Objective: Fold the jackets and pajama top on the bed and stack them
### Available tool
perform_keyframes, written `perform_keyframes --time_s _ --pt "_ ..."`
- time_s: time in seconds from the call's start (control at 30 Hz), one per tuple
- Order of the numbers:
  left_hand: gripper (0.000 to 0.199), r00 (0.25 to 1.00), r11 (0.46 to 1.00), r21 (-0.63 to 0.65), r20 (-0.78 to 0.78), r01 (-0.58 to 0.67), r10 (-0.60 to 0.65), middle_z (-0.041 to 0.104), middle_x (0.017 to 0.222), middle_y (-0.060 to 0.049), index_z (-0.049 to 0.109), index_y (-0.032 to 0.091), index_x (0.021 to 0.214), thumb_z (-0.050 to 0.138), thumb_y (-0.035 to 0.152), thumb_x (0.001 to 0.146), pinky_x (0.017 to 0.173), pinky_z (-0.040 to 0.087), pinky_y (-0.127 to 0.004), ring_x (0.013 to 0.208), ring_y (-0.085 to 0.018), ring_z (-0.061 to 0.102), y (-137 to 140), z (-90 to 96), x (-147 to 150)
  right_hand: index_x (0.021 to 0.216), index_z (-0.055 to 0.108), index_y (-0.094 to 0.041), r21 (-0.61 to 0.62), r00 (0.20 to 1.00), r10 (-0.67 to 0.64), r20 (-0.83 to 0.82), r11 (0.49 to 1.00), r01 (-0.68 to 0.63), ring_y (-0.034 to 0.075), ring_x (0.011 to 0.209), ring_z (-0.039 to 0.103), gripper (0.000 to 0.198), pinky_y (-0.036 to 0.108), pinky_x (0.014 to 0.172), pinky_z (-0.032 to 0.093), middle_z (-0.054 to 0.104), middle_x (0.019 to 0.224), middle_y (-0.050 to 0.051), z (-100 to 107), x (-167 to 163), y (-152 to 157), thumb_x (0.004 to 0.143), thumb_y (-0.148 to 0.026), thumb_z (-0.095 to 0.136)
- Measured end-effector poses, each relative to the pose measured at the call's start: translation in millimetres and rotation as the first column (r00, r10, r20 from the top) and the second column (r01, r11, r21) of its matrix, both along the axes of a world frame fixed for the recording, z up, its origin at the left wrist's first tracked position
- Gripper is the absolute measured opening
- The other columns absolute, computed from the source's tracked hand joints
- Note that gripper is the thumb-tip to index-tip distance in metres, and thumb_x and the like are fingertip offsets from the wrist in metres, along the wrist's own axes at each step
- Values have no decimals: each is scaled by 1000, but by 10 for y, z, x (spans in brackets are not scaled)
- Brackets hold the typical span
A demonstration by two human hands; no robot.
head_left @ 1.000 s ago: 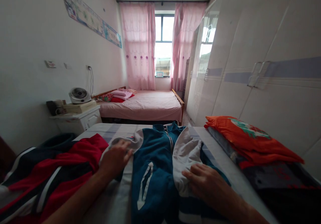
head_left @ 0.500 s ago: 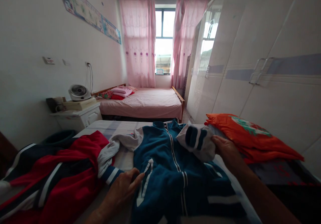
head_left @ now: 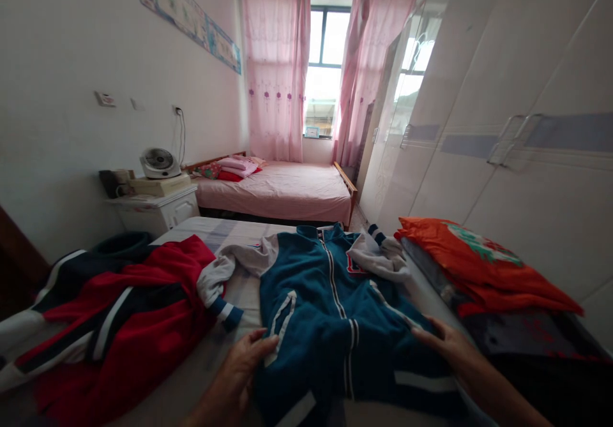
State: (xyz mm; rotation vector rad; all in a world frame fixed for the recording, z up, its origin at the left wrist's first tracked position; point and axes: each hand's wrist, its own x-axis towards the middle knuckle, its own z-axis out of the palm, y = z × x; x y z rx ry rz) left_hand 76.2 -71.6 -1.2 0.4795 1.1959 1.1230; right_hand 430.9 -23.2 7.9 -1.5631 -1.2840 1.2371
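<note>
Jacket (head_left: 311, 325): we lose part of its hem (head_left: 297, 410) past bottom edge | badge (head_left: 353, 266): part-hidden by sleeve (head_left: 380, 263), we can't read it | poster (head_left: 179, 13): cropped at top, print illegible

L hand (head_left: 239, 364) & R hand (head_left: 443, 341) hold blue jkt (head_left: 311, 286) by its sides. Red clothes (head_left: 138, 325) lie left of L fingers; orange cloth (head_left: 522, 286) tops pile (head_left: 527, 336) past R fingers.

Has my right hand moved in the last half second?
Yes, your right hand moved toward you, farther from the pink bed, and now touches the jacket.
</note>
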Motion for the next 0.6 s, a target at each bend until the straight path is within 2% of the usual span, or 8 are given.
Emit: perform_keyframes --time_s 0.07,0.17,0.23,0.3,0.4,0.5,0.53,0.6 --pt "65 999 998 60 -31 20 -18 68 84 -2 45 21 107 76 37 52 66 52 -28 75 -22 67 30 205 -1 113 59 -17 -18 991 43 -123 999 -46 26 77 69 56 37 73 56 72 93 8 215 -81 -4 65 -44 68" --pt "73 988 970 242 -151 23 14 67 100 -3 40 26 121 73 39 58 65 53 -30 73 -21 67 44 642 -124 117 54 -18 52 977 -39 -209 997 51 23 69 68 62 33 63 56 71 95 9 569 -113 13 61 -40 71" --pt "71 961 944 322 -277 76 18 64 110 -5 37 28 128 68 42 65 69 53 -31 78 -21 67 10 839 -265 119 52 -20 76 980 -81 -182 992 96 23 71 68 65 34 62 56 70 99 10 711 -65 -11 62 -43 71" --pt "64 889 925 314 -454 214 -51 62 116 -7 42 25 127 64 44 70 77 53 -34 91 -24 65 -51 834 -414 118 54 -21 91 998 -51 -47 994 55 26 79 68 61 38 70 56 69 104 10 683 21 -90 64 -47 68" --pt "55 664 900 170 -731 402 -159 64 115 -7 56 22 117 64 42 66 90 47 -34 107 -29 58 -152 490 -578 104 65 -24 140 953 18 302 988 -63 32 101 62 49 43 91 49 68 109 9 334 166 -299 62 -49 68" --pt "50 369 898 58 -922 435 -119 62 119 -6 60 24 114 61 37 66 96 43 -33 114 -31 53 -230 134 -621 92 71 -29 116 834 58 548 983 -144 35 111 56 41 44 98 44 66 113 8 -40 281 -501 54 -47 70" --pt "50 256 895 32 -962 446 -94 60 121 -6 59 25 118 58 37 69 95 44 -34 113 -30 54 -243 86 -611 95 70 -29 105 794 58 605 983 -151 36 111 56 44 45 98 44 65 115 9 -92 299 -537 55 -48 68" --pt "49 20 877 -29 -999 480 -44 59 119 -9 55 25 124 48 37 77 86 49 -37 103 -29 60 -242 116 -566 108 66 -25 150 702 -1 713 977 -151 37 109 57 55 50 97 43 60 122 12 -51 274 -544 59 -51 62"
